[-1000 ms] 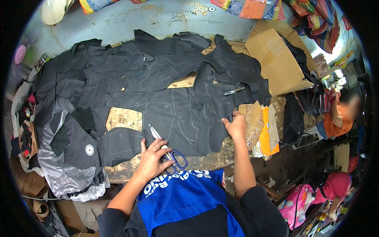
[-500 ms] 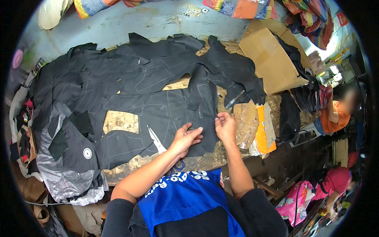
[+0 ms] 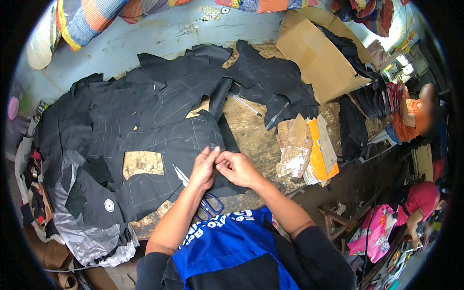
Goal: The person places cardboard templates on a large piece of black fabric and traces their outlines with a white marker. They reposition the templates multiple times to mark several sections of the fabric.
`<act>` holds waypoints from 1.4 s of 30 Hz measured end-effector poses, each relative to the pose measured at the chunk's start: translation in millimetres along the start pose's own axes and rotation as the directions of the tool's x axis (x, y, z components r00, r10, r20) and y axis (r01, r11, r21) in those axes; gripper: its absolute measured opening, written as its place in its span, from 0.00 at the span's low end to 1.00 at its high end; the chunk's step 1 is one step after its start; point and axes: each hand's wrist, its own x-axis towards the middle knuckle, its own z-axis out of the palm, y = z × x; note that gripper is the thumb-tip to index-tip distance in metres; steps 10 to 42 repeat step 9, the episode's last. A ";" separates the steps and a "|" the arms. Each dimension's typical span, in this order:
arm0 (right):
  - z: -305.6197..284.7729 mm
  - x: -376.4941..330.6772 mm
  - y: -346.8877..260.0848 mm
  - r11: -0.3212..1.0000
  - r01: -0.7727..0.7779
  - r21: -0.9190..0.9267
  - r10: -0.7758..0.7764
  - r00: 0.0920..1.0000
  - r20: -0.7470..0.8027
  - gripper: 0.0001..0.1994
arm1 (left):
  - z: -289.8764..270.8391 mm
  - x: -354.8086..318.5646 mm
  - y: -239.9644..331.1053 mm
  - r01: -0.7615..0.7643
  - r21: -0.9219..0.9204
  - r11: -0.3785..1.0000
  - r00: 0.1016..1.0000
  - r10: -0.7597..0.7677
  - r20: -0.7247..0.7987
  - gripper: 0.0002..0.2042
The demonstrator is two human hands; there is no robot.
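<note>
Black fabric (image 3: 174, 133) with pale drawn outlines covers much of the wooden table. My left hand (image 3: 205, 168) is closed on it near the front, its thumb and fingers pinched together. Close beside, my right hand (image 3: 237, 168) also pinches the fabric, whose right side is folded over to the left. The fingertips of both hands nearly meet, and the cloth between them is mostly hidden. Scissors (image 3: 210, 207) with blue handles lie under my left wrist, blades pointing away to the left. A clear pen (image 3: 245, 104) rests on bare wood beyond my hands.
Brown pattern pieces (image 3: 295, 145) and an orange-and-white packet (image 3: 321, 157) lie at right, with a dark pen (image 3: 278, 116) nearby. A cardboard box (image 3: 321, 60) stands at the back right. Clear plastic (image 3: 89, 237) hangs off the front left. Two other people are at far right.
My right hand has moved left to meet the left hand, bringing the fabric's right edge over. More wood and the clear pen are now uncovered.
</note>
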 end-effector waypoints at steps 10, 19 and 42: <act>-101.9 40.4 17.8 0.658 -0.578 -0.482 0.025 0.657 -0.754 0.17 | -89.1 -28.1 61.3 -0.339 0.019 0.941 0.904 0.331 -0.273 0.14; -101.9 40.4 17.8 0.658 -0.578 -0.482 0.025 0.657 -0.754 0.17 | -89.1 -28.1 61.3 -0.339 0.019 0.941 0.904 0.331 -0.273 0.14; -101.9 40.4 17.8 0.658 -0.578 -0.482 0.025 0.657 -0.754 0.17 | -89.1 -28.1 61.3 -0.339 0.019 0.941 0.904 0.331 -0.273 0.14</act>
